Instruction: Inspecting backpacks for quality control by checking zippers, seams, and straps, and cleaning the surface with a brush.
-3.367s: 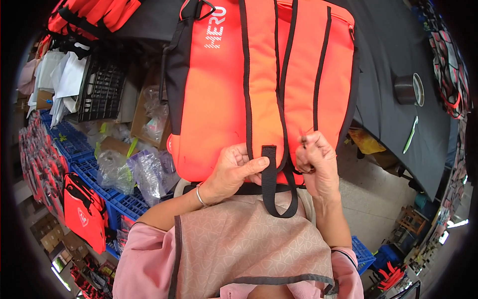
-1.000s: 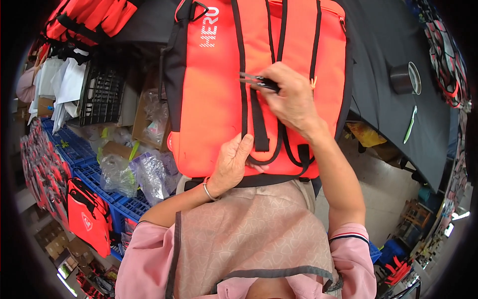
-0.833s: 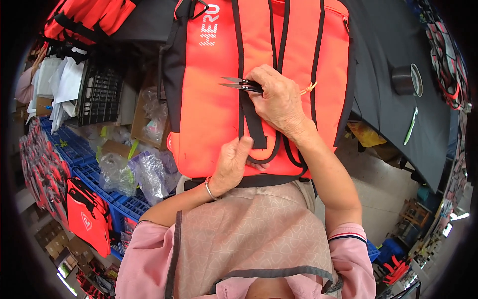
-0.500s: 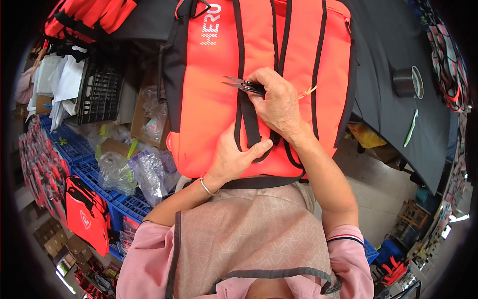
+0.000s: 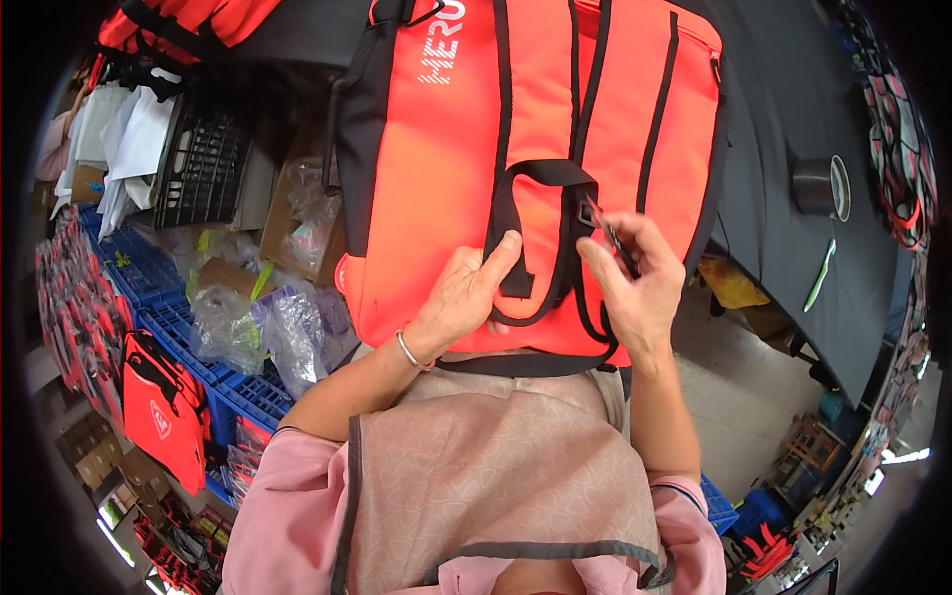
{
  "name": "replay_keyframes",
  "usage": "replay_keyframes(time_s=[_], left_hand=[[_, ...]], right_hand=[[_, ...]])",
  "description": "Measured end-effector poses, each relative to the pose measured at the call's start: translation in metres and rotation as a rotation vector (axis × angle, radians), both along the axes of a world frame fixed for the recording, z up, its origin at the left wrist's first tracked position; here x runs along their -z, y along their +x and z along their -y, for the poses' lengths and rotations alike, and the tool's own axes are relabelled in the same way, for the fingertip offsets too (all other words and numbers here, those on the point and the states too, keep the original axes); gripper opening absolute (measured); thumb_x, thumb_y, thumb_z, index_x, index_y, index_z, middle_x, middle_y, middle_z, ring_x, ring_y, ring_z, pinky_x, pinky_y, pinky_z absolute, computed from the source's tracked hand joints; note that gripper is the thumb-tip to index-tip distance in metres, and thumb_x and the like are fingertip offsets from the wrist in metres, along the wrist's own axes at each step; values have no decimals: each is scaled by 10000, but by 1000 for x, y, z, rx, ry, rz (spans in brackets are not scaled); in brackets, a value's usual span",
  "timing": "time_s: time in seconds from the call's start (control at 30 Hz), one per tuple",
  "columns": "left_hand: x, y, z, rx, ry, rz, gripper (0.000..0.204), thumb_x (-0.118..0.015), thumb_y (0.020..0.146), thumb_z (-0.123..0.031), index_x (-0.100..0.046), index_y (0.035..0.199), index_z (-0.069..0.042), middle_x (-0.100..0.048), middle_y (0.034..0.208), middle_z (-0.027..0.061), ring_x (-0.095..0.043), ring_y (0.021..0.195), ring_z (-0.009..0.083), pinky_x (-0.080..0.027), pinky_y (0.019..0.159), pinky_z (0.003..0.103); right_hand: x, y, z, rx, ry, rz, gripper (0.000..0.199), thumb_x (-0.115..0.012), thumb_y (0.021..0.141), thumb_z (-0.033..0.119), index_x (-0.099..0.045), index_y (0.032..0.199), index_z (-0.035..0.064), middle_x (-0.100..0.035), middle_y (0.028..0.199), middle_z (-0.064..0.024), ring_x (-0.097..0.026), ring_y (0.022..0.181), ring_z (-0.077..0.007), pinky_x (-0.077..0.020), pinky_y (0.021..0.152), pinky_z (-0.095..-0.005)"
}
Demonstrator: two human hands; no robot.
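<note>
A bright orange-red backpack [image 5: 426, 188] with black sides lies in front of me, its padded shoulder straps facing up. My left hand [image 5: 458, 296] is closed on the lower part of the left strap, thumb pressed beside the black webbing [image 5: 545, 173]. This webbing arches up in a loop toward a small black buckle [image 5: 587, 211]. In my right hand [image 5: 645, 288] is a pair of dark thread snips [image 5: 621, 248], pinched between thumb and fingers. Their tips are close to the buckle; whether they touch it I cannot tell.
On the dark table [image 5: 853, 307] at the right are a dark cylinder [image 5: 813, 188] and a slim green-and-white tool [image 5: 820, 274]. To the left are a black crate [image 5: 203, 164], blue pallets [image 5: 164, 322], clear plastic bags [image 5: 297, 342] and another red bag [image 5: 164, 416].
My right hand with the snips has moved right and down from the left strap to beside the buckle. The black webbing now stands up in a loop. The backpack appears farther right in view.
</note>
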State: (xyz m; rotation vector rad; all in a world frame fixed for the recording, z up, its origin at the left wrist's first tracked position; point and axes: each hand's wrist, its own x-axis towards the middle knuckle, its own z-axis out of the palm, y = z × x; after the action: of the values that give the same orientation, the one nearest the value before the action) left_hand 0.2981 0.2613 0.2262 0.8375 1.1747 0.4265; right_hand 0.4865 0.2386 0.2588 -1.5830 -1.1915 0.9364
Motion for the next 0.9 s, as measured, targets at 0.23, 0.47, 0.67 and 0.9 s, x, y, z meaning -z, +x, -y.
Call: replay_keyframes(time_s=[0.23, 0.47, 0.67, 0.9], left_hand=[[2, 5, 3, 15, 41, -13, 687, -437, 994, -554, -420, 517, -59, -427, 454, 2, -525, 372, 144, -436, 346, 273], [0, 6, 5, -40, 70, -51, 696, -460, 984, -553, -373, 489, -70, -368, 447, -25, -480, 371, 110, -413, 327, 276], [1, 9, 8, -37, 77, -44, 679, -471, 979, -552, -377, 502, -78, -355, 472, -39, -448, 401, 83, -425, 329, 279], [-10, 10, 5, 3, 137, -46, 626, -446, 1005, -511, -400, 548, -85, -343, 497, -52, -431, 431, 61, -444, 359, 262]], right_hand=[[16, -10, 39, -273, 372, 346, 183, -813, 720, 35, -700, 863, 31, -625, 670, -72, -543, 490, -176, -446, 484, -284], [-6, -4, 37, -385, 272, 436, 330, -848, 693, 123, -692, 959, 5, -663, 757, -95, -607, 593, -205, -483, 548, -304], [-3, 3, 57, -296, 235, 556, 351, -831, 715, 204, -683, 985, 35, -619, 730, -58, -591, 612, -201, -459, 551, -324], [-14, 2, 58, -310, 248, 755, 303, -829, 722, 209, -692, 927, 34, -636, 759, -58, -595, 625, -208, -467, 558, -326]])
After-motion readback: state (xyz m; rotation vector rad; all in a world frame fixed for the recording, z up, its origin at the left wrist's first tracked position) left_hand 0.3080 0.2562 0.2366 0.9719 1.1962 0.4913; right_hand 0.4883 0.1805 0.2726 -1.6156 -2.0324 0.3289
